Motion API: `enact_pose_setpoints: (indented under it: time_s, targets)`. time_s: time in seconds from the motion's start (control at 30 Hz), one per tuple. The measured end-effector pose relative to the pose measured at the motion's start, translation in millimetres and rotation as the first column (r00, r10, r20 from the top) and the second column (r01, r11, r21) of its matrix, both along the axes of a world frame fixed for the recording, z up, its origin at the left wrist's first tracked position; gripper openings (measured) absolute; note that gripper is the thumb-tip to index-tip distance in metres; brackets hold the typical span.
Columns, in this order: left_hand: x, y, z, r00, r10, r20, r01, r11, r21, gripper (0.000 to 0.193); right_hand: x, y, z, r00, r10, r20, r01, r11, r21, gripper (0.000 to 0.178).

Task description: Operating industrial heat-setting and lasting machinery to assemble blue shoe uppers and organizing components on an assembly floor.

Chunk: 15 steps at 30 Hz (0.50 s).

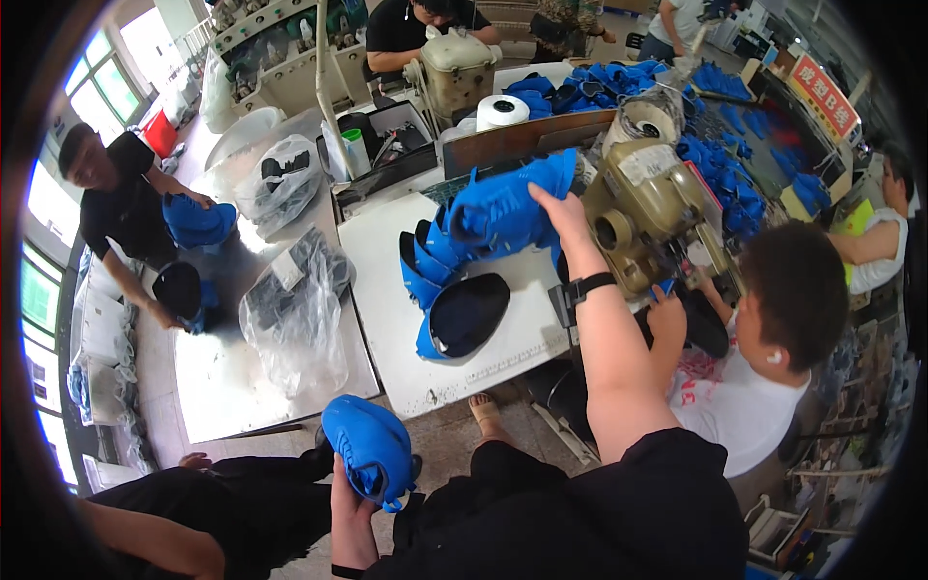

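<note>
Left hand [350, 495] cups a soft blue lace-up shoe upper [365, 440] from below, likely to avoid crushing it. Right hand [563, 215] grips a blue fabric shoe upper [505, 208], thumb showing, fingers hidden. Left of that hand, curved dark-lined blue uppers [418, 269] nest on white tabletop [541, 307], probably saving space.

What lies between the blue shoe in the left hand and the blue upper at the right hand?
The head view shows another blue upper with a black oval face, on the white table, then a strip of floor nearer the left hand.
</note>
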State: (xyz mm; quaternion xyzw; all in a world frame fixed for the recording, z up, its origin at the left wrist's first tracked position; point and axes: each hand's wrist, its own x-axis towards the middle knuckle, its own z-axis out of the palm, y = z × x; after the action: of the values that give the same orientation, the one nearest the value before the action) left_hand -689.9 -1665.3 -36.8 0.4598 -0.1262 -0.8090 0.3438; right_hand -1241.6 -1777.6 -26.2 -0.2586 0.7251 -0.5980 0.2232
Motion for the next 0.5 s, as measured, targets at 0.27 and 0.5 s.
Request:
enact_pose_setpoints:
  time_s: [0.27, 0.5]
  targets:
    - [-105.3, -101.6, 14.9, 0.999, -0.018, -0.033, 0.021, 0.997, 0.081, 0.059, -61.8, -61.3, -96.7, 0.955, -0.031, -0.295, 0.133, 0.934, 0.331, 0.089]
    - [-153.4, -162.0, 17.0, 0.936, -0.292, 0.197, 0.345, 0.874, -0.342, 0.075, 54.1, -48.0, -5.8, 0.935, 0.349, -0.071, -0.356, 0.911, -0.208, 0.066]
